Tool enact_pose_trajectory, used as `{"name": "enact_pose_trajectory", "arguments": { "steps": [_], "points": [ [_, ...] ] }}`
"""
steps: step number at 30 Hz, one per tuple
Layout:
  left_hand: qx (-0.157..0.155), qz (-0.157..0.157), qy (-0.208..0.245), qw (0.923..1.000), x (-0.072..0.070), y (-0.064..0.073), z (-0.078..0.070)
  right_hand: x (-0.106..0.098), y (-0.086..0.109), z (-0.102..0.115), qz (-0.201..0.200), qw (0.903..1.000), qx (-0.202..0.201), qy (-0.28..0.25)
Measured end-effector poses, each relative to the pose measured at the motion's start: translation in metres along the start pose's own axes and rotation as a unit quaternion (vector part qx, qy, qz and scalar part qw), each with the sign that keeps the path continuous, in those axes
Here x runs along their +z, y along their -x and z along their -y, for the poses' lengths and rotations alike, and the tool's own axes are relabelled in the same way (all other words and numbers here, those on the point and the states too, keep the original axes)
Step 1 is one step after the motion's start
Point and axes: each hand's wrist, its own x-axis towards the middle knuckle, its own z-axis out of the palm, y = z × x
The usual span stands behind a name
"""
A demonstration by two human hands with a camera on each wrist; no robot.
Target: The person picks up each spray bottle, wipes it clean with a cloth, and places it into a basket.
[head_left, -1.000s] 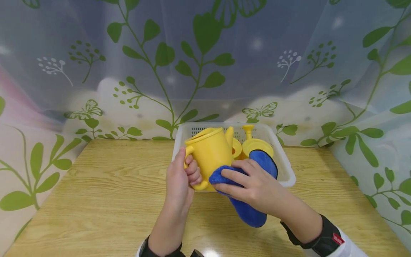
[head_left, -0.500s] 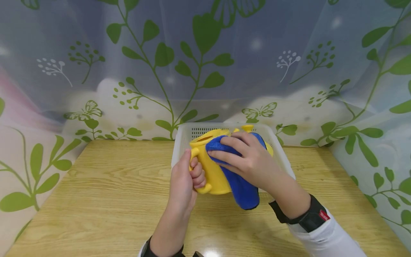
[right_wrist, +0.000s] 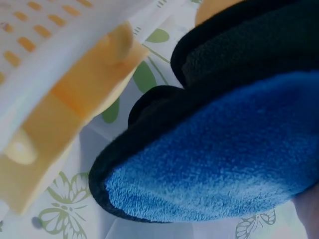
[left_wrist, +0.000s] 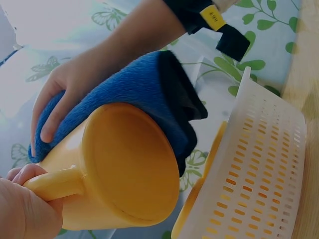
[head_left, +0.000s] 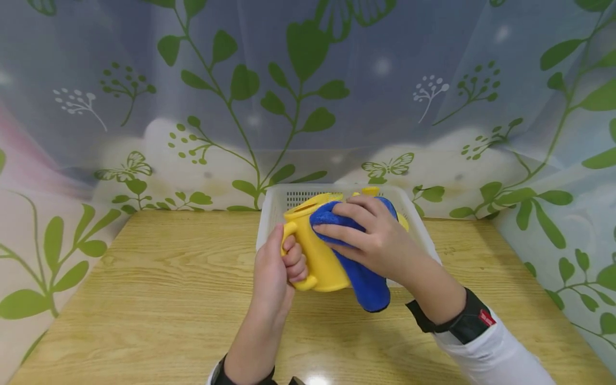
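My left hand grips the handle of a yellow watering can, its fingers curled through the loop. The can is held up in front of the basket, its flat base facing the left wrist camera. My right hand holds a blue cloth with a dark edge, pressing it on the can's upper side near the rim. A flap of the cloth hangs below the hand. In the left wrist view the cloth drapes over the can's side, and the can's spout is hidden. The right wrist view is mostly filled by the cloth.
A white perforated basket stands on the wooden table behind the hands. Inside it are more yellow plastic things, partly covered by cloth and hand. A leaf-patterned curtain hangs behind and on both sides.
My right hand has moved the cloth from low on the can up to its rim, with the can shifting slightly right and its rim tilting. Over the last half second little moves.
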Motion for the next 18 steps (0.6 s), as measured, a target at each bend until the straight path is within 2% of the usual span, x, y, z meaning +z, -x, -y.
{"name": "enact_pose_trajectory", "arguments": {
  "steps": [7, 13, 18],
  "points": [
    [-0.002, -0.006, 0.013, 0.9999, -0.003, -0.001, -0.003, -0.002, 0.017, 0.010, 0.029, 0.9992, -0.025, 0.015],
    [0.002, -0.010, 0.030, 0.9995, -0.006, -0.001, -0.005, -0.004, 0.031, 0.018, 0.050, 0.9981, -0.034, -0.012],
    [0.001, -0.008, 0.040, 0.9992, -0.008, -0.003, -0.006, -0.006, 0.033, 0.020, 0.021, 0.9974, -0.062, -0.031]
  ]
}}
